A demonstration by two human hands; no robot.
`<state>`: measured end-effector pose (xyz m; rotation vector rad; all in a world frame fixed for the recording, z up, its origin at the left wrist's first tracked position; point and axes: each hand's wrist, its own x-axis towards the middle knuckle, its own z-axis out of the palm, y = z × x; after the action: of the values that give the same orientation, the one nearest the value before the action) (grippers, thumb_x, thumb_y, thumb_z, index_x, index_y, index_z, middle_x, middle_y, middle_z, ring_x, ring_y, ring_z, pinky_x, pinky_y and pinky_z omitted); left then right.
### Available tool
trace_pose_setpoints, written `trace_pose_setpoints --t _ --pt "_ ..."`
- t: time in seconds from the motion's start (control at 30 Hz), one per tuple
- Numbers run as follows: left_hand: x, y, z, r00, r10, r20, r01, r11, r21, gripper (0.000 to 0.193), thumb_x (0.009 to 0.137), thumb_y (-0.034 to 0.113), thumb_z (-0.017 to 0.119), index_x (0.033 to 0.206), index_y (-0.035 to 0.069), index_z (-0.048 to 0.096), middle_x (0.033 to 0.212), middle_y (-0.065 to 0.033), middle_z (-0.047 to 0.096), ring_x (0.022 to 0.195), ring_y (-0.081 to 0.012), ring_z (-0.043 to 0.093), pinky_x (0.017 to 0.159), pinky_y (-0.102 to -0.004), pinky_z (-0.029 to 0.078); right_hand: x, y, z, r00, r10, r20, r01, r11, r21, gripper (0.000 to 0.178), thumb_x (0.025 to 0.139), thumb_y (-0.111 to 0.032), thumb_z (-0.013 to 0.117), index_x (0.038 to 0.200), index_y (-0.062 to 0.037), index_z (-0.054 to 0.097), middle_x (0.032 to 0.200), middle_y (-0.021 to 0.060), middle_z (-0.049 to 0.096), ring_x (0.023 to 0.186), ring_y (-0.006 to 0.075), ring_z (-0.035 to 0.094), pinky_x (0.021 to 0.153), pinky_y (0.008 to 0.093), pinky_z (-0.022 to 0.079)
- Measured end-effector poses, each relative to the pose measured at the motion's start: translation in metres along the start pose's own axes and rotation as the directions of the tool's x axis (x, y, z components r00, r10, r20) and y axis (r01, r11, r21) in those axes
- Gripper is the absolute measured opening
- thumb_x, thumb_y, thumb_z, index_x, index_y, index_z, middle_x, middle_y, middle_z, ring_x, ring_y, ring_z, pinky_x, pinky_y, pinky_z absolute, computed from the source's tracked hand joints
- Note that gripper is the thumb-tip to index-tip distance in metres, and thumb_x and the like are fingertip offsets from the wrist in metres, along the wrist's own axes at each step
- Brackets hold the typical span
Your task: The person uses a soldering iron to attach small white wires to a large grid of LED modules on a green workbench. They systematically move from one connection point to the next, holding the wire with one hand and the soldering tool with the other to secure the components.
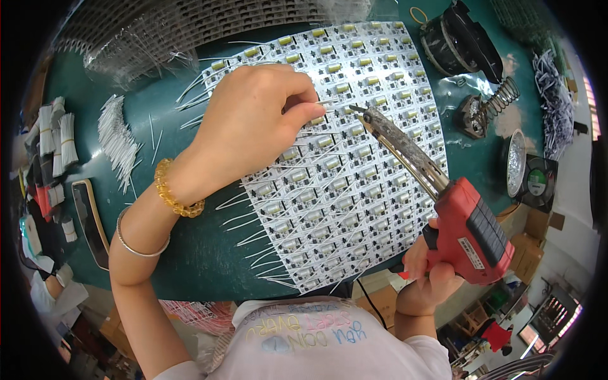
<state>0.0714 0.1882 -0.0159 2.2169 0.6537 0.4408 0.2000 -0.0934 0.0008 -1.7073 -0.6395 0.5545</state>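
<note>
A large white panel of small circuit boards (pixel 380 215), each with a yellowish cylindrical part, lies across the green table. Thin white wires stick out from many boards along its left side. Over the panel's upper left, my left hand (pixel 256 120) pinches a thin white wire (pixel 328 101) between thumb and forefinger. My right hand (pixel 430 278) is wrapped around the grip of a red soldering gun (pixel 472 231). The gun's long metal barrel slants up and left, its tip just right of my left fingertips. Whether the tip touches a board I cannot tell.
Loose white wires (pixel 118 136) lie in a pile to the left, near a phone (pixel 92 221) and tied wire bundles (pixel 65 139). At the right are a black round container (pixel 449 44), a coiled spring holder (pixel 500 98) and a small fan (pixel 539 182). Stacked panels (pixel 145 31) sit behind.
</note>
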Motion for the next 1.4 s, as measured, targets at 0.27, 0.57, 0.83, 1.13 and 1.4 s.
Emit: trace_pose_setpoints --t 0.27,0.57,0.83,1.13,1.4 --pt "0.004 0.000 -0.004 0.998 -0.019 0.066 0.020 1.000 -0.007 0.010 0.079 0.009 0.071 0.078 0.000 0.067 0.067 -0.0057 0.059 0.054 -0.0129 0.047 0.051 -0.0270 0.037 0.007 0.003 0.005 0.997 0.001 0.072 -0.008 0.995 0.096 0.071 0.086 -0.054 0.063 0.110 0.0108 0.047 0.052 0.0022 0.046 0.040 0.0096 0.042 0.039 0.0231 0.036" --pt "0.006 0.002 -0.004 0.998 -0.026 0.050 0.026 1.000 0.008 0.012 0.078 0.011 0.071 0.076 0.000 0.067 0.066 -0.0061 0.061 0.053 -0.0131 0.048 0.050 -0.0270 0.038 0.005 0.015 -0.006 0.990 -0.032 0.140 0.030 0.999 0.021 0.070 0.086 -0.054 0.063 0.110 0.0101 0.045 0.052 0.0020 0.047 0.040 0.0098 0.043 0.039 0.0235 0.037" --pt "0.005 0.000 -0.003 0.999 -0.022 0.047 0.021 1.000 0.020 0.013 0.078 0.012 0.071 0.076 0.000 0.067 0.065 -0.0065 0.060 0.053 -0.0135 0.049 0.050 -0.0272 0.039 0.004 0.013 -0.005 0.994 -0.071 0.087 0.066 0.996 0.058 0.074 0.087 -0.051 0.062 0.119 0.0132 0.043 0.052 0.0008 0.048 0.039 0.0085 0.041 0.038 0.0223 0.036" --pt "0.004 0.001 0.001 1.000 -0.012 0.011 0.012 0.999 0.034 0.016 0.078 0.012 0.071 0.075 -0.002 0.065 0.064 -0.0073 0.060 0.052 -0.0135 0.050 0.050 -0.0276 0.039 0.011 -0.002 0.009 0.991 -0.014 0.130 0.000 0.994 0.108 0.077 0.085 -0.052 0.063 0.119 0.0145 0.043 0.050 0.0006 0.046 0.038 0.0085 0.040 0.038 0.0223 0.035" --pt "0.004 -0.001 0.002 1.000 0.008 -0.013 -0.008 0.999 0.032 0.016 0.078 0.012 0.071 0.074 -0.002 0.065 0.063 -0.0080 0.060 0.051 -0.0140 0.051 0.049 -0.0276 0.039 0.008 0.012 -0.004 0.990 -0.036 0.135 0.043 0.998 -0.048 0.078 0.084 -0.053 0.064 0.118 0.0144 0.043 0.050 0.0014 0.046 0.037 0.0090 0.040 0.038 0.0225 0.034"
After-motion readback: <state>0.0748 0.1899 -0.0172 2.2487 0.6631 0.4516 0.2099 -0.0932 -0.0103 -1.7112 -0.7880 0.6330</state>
